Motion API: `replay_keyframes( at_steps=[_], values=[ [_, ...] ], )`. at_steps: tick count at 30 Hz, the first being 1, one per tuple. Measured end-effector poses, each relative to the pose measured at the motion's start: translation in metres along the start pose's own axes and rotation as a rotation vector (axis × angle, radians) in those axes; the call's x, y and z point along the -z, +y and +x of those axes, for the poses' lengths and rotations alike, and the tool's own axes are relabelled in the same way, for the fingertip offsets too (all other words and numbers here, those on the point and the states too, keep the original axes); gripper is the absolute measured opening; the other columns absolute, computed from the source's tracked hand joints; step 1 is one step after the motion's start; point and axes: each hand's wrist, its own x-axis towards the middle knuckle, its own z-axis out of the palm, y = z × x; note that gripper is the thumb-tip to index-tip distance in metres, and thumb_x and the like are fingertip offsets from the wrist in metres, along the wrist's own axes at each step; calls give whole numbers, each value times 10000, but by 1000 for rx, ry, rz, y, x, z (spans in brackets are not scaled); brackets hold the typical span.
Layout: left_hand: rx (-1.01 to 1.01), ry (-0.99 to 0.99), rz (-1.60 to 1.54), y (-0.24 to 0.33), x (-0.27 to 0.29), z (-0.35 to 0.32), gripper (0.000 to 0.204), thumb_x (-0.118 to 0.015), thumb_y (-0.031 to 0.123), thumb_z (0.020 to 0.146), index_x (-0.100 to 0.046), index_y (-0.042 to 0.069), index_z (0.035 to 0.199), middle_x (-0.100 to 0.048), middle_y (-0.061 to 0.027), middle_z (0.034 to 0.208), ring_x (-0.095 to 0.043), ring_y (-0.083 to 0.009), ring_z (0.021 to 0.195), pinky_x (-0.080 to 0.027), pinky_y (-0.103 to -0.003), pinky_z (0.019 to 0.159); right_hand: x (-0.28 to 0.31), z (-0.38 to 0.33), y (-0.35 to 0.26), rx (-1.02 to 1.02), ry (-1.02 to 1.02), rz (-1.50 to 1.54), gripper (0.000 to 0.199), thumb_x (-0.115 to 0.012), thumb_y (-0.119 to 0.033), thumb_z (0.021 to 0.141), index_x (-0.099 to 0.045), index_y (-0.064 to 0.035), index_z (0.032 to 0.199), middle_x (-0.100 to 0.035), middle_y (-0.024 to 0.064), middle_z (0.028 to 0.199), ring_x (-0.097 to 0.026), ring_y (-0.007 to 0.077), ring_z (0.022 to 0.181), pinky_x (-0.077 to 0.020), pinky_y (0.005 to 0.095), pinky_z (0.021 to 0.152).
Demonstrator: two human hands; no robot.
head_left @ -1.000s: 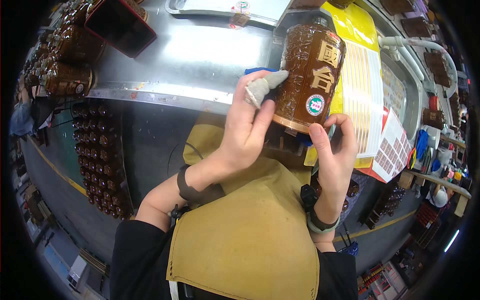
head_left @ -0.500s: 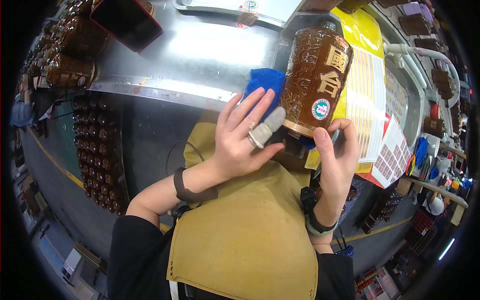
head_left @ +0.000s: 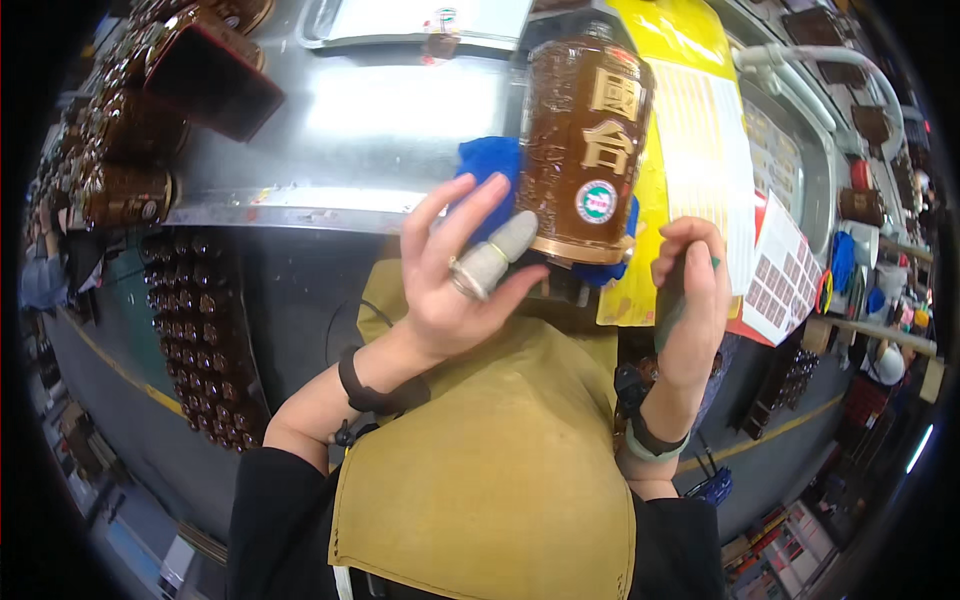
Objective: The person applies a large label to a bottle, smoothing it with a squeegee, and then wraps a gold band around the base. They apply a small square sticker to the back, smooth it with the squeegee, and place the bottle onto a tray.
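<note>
A glossy brown bottle point(head_left: 575, 150) with raised gold characters lies with its base toward me. A round green and white sticker point(head_left: 596, 201) is on its side near the gold base band. Blue cloth point(head_left: 490, 175) sits beside and under it. My left hand point(head_left: 460, 265) is at the bottle's lower left, fingers spread, with a pale grey cover on one finger; it grips nothing. Apart from the bottle, to its right, my right hand point(head_left: 695, 290) is curled around a dark greenish flat piece point(head_left: 672, 300), mostly hidden by the fingers.
Striped label sheets point(head_left: 700, 150) lie on yellow plastic point(head_left: 640, 290) right of the bottle, by a red-edged printed sheet point(head_left: 780, 270). A dark phone point(head_left: 215, 80) and several brown bottles point(head_left: 125, 190) stand at left. A white tray point(head_left: 400, 25) is at the back.
My right hand has drawn away from the bottle's base to the right, its fingers curling. The whole view has shifted, so the bottle appears further left. My left hand stays beside it.
</note>
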Motion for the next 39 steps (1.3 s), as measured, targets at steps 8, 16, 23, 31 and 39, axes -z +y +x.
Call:
replay_keyframes(
  at_steps=[8, 16, 23, 31, 39],
  values=[
    [-186, -124, -153, 3, -3, 42, 310, -903, 75, 700, -771, 64, 980, -732, -100, 1149, -696, -348, 1046, -603, -392, 819, 0, 6, 1, 254, -134, -369, 152, -589, -115, 1013, -632, 11, 1085, -593, 63, 977, -541, 150, 878, -432, 281, 792],
    [-219, 144, -50, -1, -16, 23, 320, -837, -27, 718, -718, -1, 1014, -708, -134, 1197, -688, -340, 1054, -601, -412, 814, 8, 15, -2, 303, -270, -701, 303, -741, 28, 806, -585, -9, 1062, -638, 119, 966, -620, 289, 884, -496, 375, 801],
    [-42, -157, -206, 8, -6, 30, 359, -808, -6, 741, -739, 28, 1092, -659, -122, 1229, -687, -319, 971, -592, -363, 790, 16, 20, -13, 340, -309, -768, 221, -635, 76, 752, -612, -6, 956, -579, 122, 868, -624, 301, 837, -505, 398, 769],
    [-182, 129, -109, 0, -14, 27, 217, -809, -92, 735, -695, -9, 899, -738, -144, 1101, -720, -355, 1022, -637, -405, 785, 25, 31, -17, 357, -441, -619, 187, -604, 108, 754, -578, 3, 906, -548, 115, 931, -595, 287, 883, -479, 369, 801],
    [-228, 40, 21, 0, -5, 19, 371, -787, -106, 733, -712, 12, 1076, -678, -157, 1217, -662, -337, 1102, -571, -404, 894, 38, 35, -30, 227, -574, -461, 258, -835, -97, 806, -599, -25, 880, -604, 81, 938, -587, 229, 870, -452, 330, 800]
  ],
)
